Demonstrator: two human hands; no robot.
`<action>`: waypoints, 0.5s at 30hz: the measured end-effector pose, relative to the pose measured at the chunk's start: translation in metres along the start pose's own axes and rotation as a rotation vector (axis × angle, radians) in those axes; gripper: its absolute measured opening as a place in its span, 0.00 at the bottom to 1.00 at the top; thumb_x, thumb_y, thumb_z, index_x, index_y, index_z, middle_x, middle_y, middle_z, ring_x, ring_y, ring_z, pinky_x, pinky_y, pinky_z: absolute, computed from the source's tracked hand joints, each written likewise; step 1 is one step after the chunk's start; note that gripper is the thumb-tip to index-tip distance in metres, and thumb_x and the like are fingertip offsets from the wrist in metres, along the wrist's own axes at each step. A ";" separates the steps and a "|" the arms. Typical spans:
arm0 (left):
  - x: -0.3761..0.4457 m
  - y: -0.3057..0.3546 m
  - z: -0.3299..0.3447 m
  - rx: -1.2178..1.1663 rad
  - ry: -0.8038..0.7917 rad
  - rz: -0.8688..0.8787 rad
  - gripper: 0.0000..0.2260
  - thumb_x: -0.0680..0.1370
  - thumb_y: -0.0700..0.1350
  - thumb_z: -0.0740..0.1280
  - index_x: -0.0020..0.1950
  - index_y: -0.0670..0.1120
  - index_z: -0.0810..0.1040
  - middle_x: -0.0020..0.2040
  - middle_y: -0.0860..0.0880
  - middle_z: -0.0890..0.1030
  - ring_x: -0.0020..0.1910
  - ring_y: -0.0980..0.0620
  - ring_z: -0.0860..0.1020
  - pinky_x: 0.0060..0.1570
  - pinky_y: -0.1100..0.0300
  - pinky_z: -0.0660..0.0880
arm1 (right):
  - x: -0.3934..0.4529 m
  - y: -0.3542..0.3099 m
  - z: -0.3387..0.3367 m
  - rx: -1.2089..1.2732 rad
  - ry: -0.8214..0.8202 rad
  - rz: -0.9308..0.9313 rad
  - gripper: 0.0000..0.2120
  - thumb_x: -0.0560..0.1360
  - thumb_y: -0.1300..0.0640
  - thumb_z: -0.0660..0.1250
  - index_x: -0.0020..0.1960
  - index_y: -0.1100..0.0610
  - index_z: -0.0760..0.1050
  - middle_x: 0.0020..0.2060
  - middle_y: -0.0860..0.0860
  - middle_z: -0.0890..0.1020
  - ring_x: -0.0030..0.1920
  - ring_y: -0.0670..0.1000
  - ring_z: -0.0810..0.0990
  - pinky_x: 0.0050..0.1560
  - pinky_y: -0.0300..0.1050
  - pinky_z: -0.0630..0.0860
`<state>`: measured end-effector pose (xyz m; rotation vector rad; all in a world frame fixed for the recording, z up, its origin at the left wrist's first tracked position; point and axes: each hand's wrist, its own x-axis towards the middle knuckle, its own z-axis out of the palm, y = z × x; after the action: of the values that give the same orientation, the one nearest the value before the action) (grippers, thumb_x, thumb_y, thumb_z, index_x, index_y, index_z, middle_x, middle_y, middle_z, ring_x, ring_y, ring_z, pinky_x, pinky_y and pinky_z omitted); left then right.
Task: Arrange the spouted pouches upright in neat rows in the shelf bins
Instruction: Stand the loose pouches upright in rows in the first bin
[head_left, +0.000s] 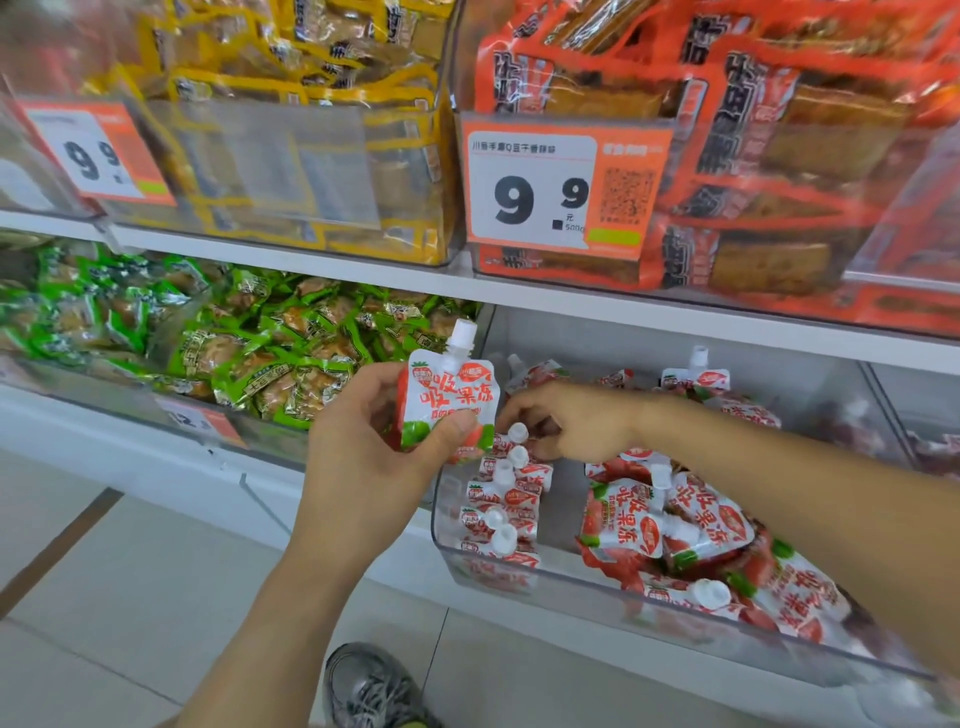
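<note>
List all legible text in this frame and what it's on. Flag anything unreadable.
"9.9", "元", "500g": orange price tag on the upper right bin.
"川渝手磨Q豆干香辣味", roughly: same tag's top line, small, partly uncertain.
"9 9": left price tag, its small print blurred.
"吸吸果冻": held pouch in the left hand; also on the loose pouches in the bin.
QR code, yellow and orange packet print, lower tag: unreadable.

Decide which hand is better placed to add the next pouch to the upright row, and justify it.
Left. The left hand already grips a pouch upright just above the row; the right hand reaches into the bin at the row's far end.
</note>
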<state>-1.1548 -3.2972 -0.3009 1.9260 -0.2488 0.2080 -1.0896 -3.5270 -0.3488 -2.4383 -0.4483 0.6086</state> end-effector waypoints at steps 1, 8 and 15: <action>0.000 0.000 0.000 -0.012 -0.002 0.001 0.19 0.67 0.46 0.78 0.55 0.49 0.78 0.46 0.58 0.84 0.45 0.64 0.82 0.40 0.73 0.76 | -0.003 -0.003 -0.003 0.013 -0.002 0.013 0.21 0.76 0.61 0.69 0.67 0.48 0.72 0.60 0.49 0.79 0.56 0.51 0.79 0.60 0.52 0.78; -0.005 0.004 0.000 -0.149 -0.044 0.041 0.18 0.69 0.40 0.76 0.55 0.48 0.76 0.46 0.57 0.85 0.47 0.61 0.83 0.41 0.71 0.76 | -0.052 -0.028 -0.014 0.218 0.288 -0.058 0.21 0.75 0.62 0.72 0.66 0.52 0.73 0.58 0.50 0.81 0.57 0.48 0.80 0.62 0.51 0.77; -0.009 0.007 0.013 -0.102 -0.205 0.198 0.19 0.69 0.40 0.76 0.58 0.49 0.79 0.53 0.54 0.83 0.52 0.60 0.81 0.48 0.70 0.76 | -0.078 -0.061 0.013 0.581 0.411 -0.308 0.26 0.68 0.66 0.77 0.63 0.51 0.77 0.55 0.50 0.84 0.56 0.50 0.83 0.57 0.48 0.80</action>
<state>-1.1650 -3.3114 -0.3018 1.8214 -0.5770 0.1254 -1.1726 -3.5086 -0.2958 -1.8220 -0.3956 0.0746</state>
